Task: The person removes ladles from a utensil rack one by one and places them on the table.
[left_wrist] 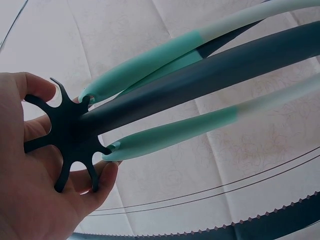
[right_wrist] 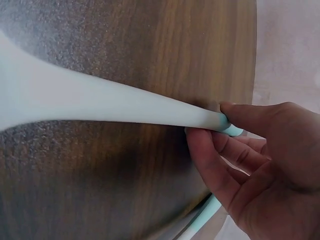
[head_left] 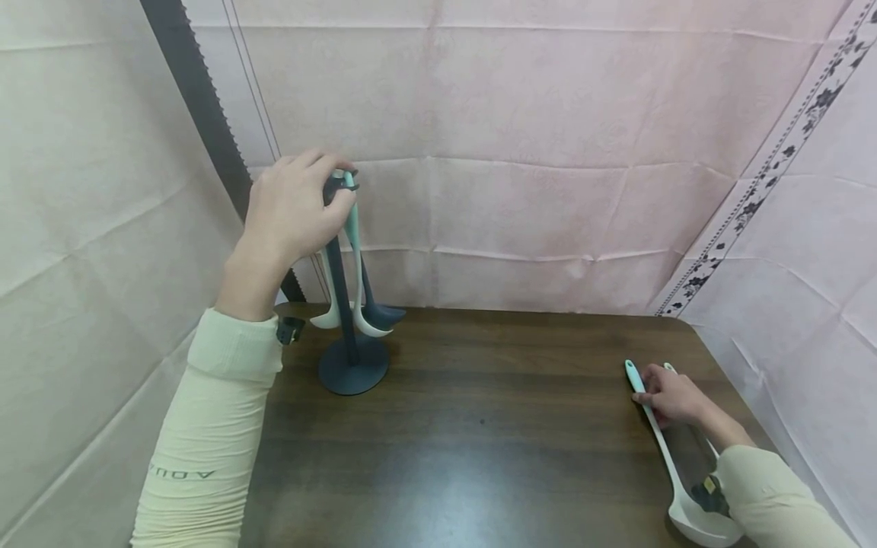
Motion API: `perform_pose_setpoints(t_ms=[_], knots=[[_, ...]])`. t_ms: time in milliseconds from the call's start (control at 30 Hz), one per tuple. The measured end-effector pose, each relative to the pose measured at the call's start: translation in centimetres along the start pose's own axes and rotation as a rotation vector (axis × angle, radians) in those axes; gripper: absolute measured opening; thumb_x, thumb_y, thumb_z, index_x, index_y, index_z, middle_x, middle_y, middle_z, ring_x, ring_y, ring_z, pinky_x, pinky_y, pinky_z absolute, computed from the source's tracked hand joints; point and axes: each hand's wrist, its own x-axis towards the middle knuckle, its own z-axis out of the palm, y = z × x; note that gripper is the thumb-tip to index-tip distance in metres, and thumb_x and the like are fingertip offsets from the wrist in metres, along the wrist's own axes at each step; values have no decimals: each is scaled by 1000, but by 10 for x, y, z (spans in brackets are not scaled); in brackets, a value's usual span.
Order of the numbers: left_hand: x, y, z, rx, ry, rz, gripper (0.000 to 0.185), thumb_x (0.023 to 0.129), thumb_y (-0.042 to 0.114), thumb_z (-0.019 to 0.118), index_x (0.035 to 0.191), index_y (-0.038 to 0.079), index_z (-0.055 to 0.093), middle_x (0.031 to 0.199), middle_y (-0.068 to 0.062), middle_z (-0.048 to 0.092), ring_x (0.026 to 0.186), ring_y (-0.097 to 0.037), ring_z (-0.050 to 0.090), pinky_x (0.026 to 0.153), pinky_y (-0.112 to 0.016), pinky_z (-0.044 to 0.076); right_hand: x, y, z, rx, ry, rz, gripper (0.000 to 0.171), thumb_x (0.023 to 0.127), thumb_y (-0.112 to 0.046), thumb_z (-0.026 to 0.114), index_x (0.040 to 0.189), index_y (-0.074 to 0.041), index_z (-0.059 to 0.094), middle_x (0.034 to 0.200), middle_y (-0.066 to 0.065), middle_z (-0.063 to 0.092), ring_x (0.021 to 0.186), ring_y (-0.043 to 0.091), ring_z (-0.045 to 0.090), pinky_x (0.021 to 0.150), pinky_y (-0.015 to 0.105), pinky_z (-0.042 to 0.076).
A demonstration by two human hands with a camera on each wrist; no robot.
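My left hand (head_left: 294,202) grips the hooked top of a dark blue utensil stand (head_left: 352,367) at the table's back left. In the left wrist view, fingers and thumb curl around the stand's hooked crown (left_wrist: 65,125). Utensils with mint handles (left_wrist: 150,60) hang from it, among them a pale one (head_left: 373,329) and a dark-headed one (head_left: 384,314). At the right, my right hand (head_left: 674,396) pinches the mint handle of a white ladle (head_left: 702,527) between thumb and fingers. In the right wrist view, the ladle's pale shaft (right_wrist: 125,102) runs over the wood.
Another mint-handled utensil (head_left: 670,367) lies beside the ladle, mostly hidden by my right hand and sleeve. The brown wooden table (head_left: 479,380) has rounded back corners. Pale cloth (head_left: 514,190) hangs behind it and on both sides.
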Motion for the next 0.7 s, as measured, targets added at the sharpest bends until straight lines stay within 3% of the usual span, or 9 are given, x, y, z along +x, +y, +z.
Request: perform_pose_setpoints(t_ms=[300, 700], knots=[[0, -1, 1, -5, 9, -2, 50, 103, 36, 44, 145, 20, 64, 151, -7, 59, 141, -43, 48, 112, -65, 37, 4, -1, -4, -26, -72, 57, 35, 97, -12, 73, 117, 5, 50, 76, 10, 58, 56, 22, 66, 51, 38, 60], [0, -1, 0, 6, 11, 1, 50, 103, 37, 43, 145, 19, 64, 149, -8, 59, 141, -43, 48, 111, -65, 38, 5, 0, -4, -2, -77, 72, 41, 97, -13, 74, 121, 8, 48, 81, 13, 57, 58, 23, 66, 51, 39, 60]])
